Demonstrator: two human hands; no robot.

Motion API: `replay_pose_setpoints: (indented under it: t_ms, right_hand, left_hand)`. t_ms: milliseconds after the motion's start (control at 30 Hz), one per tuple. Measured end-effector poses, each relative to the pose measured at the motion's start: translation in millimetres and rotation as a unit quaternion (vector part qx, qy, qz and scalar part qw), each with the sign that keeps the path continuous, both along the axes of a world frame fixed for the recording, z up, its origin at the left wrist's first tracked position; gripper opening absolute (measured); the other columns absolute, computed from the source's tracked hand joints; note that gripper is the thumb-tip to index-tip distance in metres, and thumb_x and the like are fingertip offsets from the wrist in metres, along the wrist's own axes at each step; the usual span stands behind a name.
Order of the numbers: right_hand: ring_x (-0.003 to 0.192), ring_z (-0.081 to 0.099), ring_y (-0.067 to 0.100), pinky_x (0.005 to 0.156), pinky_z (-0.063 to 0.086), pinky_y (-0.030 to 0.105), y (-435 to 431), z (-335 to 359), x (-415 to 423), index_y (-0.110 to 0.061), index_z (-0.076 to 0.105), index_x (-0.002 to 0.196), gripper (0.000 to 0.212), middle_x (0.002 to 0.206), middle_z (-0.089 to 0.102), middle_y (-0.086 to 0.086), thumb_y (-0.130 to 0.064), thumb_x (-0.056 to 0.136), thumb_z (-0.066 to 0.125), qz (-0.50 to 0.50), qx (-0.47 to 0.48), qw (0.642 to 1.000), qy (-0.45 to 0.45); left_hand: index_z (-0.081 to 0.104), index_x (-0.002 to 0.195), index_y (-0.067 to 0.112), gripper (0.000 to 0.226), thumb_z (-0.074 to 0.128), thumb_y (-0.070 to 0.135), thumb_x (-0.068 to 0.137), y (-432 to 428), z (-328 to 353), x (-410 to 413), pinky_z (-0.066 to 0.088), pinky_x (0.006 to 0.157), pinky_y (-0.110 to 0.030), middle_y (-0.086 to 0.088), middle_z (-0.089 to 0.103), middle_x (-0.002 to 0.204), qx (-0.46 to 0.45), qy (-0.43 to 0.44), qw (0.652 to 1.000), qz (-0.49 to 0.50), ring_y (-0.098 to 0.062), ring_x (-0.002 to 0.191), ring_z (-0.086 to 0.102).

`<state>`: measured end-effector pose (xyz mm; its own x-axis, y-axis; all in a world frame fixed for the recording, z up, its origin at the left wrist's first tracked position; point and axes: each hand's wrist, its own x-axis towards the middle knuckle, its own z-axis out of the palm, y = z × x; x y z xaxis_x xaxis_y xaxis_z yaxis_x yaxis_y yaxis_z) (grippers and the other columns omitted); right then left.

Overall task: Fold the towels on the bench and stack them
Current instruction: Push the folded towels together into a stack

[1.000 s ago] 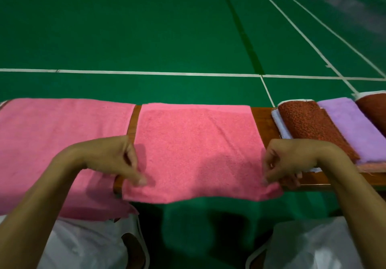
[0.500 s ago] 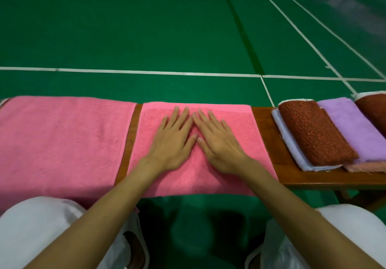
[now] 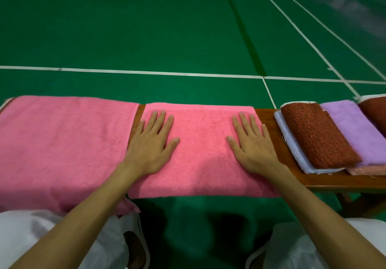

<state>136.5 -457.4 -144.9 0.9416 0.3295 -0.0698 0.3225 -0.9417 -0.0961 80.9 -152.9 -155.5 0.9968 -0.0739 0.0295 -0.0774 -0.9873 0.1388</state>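
A folded pink towel [image 3: 200, 149] lies across the middle of the wooden bench [image 3: 269, 120], its near edge hanging slightly over the front. My left hand [image 3: 152, 145] presses flat on its left end, fingers straight and spread. My right hand [image 3: 250, 145] presses flat on its right end the same way. A second, larger pink towel [image 3: 62, 143] lies spread on the bench to the left, its near part drooping onto my lap. At the right sits a stack of folded towels: a rust-brown towel [image 3: 315, 135] on a white one, and a lilac towel [image 3: 355, 130] beside it.
Green sports floor [image 3: 167, 28] with white court lines stretches beyond the bench. Another rust-brown towel [image 3: 376, 109] shows at the far right edge. My knees in white trousers [image 3: 31, 237] are below the bench front. A strip of bare bench wood separates the two pink towels.
My hands left the towel's near corners, came together flat at its centre, then slid apart outward to its left and right ends.
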Motion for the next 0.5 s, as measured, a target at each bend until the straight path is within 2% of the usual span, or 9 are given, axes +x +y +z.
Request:
replay_pose_setpoints:
  t_ms: [167,233,267,300,333,367,433,500]
  right_hand:
    - [0.156,-0.019,0.02,0.126,-0.009,0.049,1.2,0.4,0.2,-0.026,-0.008,0.164,0.076,0.171,-0.015,-0.001,-0.065,0.1,0.002,0.003,0.002,1.0,-0.003]
    - [0.157,-0.015,0.022,0.126,-0.005,0.05,2.2,2.5,0.7,-0.024,-0.003,0.165,0.077,0.172,-0.011,0.001,-0.064,0.099,0.004,0.006,0.004,1.0,-0.001]
    - [0.158,-0.01,0.023,0.127,-0.001,0.051,2.4,4.3,1.4,-0.023,0.003,0.165,0.078,0.172,-0.006,0.002,-0.063,0.099,0.007,0.009,0.011,1.0,-0.002]
    - [0.159,-0.001,0.026,0.127,0.006,0.051,2.0,6.7,2.8,-0.02,0.012,0.165,0.076,0.172,0.003,0.005,-0.06,0.1,0.012,0.009,0.027,1.0,-0.007]
    - [0.157,0.012,0.029,0.126,0.015,0.052,0.8,9.4,4.8,-0.016,0.025,0.161,0.072,0.17,0.016,0.009,-0.056,0.102,0.019,0.004,0.055,0.998,-0.02]
    - [0.151,0.026,0.034,0.122,0.026,0.053,-1.1,12.4,7.1,-0.011,0.037,0.155,0.064,0.165,0.029,0.014,-0.049,0.104,0.028,-0.004,0.086,0.995,-0.041]
    - [0.127,0.049,0.04,0.105,0.043,0.053,-4.8,16.8,11.8,-0.004,0.053,0.136,0.043,0.142,0.051,0.021,-0.031,0.104,0.043,-0.02,0.11,0.987,-0.114]
    - [0.107,0.055,0.042,0.09,0.048,0.051,-5.5,19.9,12.9,0.0,0.057,0.122,0.03,0.121,0.057,0.023,-0.016,0.098,0.051,-0.058,0.091,0.98,-0.167]
  left_hand:
    - [-0.003,0.165,0.028,0.077,0.003,0.068,0.099,-3.2,4.6,-3.3,-0.009,0.128,-0.045,0.001,-0.011,0.171,-0.018,-0.004,1.0,0.003,-0.019,0.157,-0.016]
    - [0.012,0.165,0.027,0.074,0.013,0.065,0.102,-4.9,9.4,-4.0,-0.017,0.124,-0.036,0.001,0.001,0.172,-0.072,-0.022,0.997,0.003,-0.019,0.159,-0.005]
    - [0.024,0.163,0.026,0.07,0.021,0.061,0.103,-5.5,13.0,-3.3,-0.015,0.123,-0.034,-0.001,0.013,0.172,-0.12,-0.038,0.992,0.009,-0.019,0.159,0.006]
    - [0.035,0.159,0.022,0.064,0.03,0.057,0.105,-6.1,17.8,-2.5,-0.006,0.126,-0.037,-0.003,0.026,0.168,-0.175,-0.057,0.983,0.025,-0.021,0.156,0.02]
    - [0.043,0.153,0.019,0.057,0.04,0.051,0.105,-5.2,23.2,-1.6,0.011,0.128,-0.043,-0.005,0.039,0.161,-0.223,-0.076,0.97,0.05,-0.022,0.148,0.034]
    - [0.049,0.146,0.015,0.05,0.048,0.044,0.105,-2.8,28.4,-0.1,0.029,0.122,-0.048,-0.007,0.049,0.15,-0.25,-0.094,0.96,0.079,-0.022,0.137,0.043]
    - [0.057,0.134,0.011,0.041,0.06,0.035,0.101,6.0,35.6,3.2,0.044,0.107,-0.047,-0.009,0.059,0.131,-0.229,-0.104,0.958,0.137,-0.023,0.12,0.051]
    - [0.06,0.119,0.01,0.035,0.066,0.037,0.096,18.6,37.1,5.9,0.051,0.093,-0.049,-0.011,0.061,0.114,-0.191,-0.079,0.961,0.182,-0.031,0.108,0.057]
